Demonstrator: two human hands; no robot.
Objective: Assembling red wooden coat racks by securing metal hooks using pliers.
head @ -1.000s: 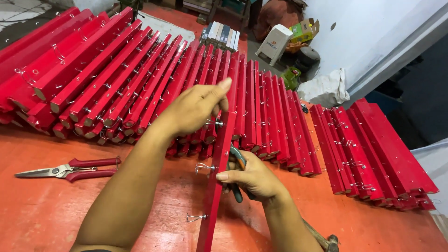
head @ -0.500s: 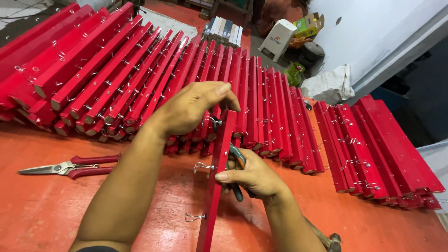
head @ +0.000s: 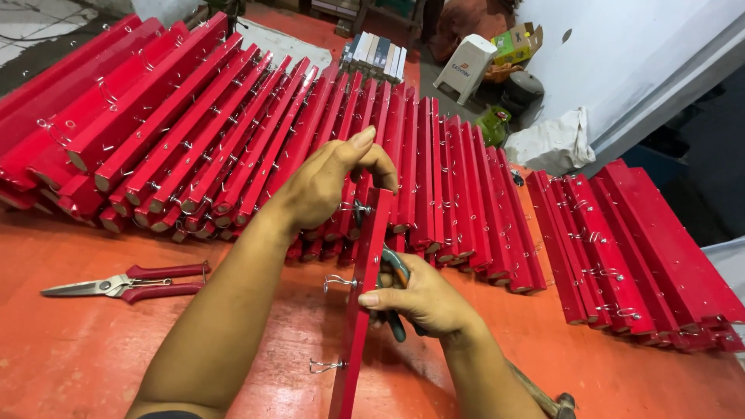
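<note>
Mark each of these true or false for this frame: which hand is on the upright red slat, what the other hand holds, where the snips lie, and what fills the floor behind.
1. The left hand grips the top end of the red slat standing on edge. True.
2. The right hand is bare of any tool. False: it holds dark-handled pliers against the slat.
3. Red-handled snips lie on the orange floor to the person's left, touched by neither hand. True.
4. The red slats behind are stacked upright against the wall. False: they lie in overlapping rows on the floor.
5. Wire hooks stick out of the held slat's side. True.
</note>
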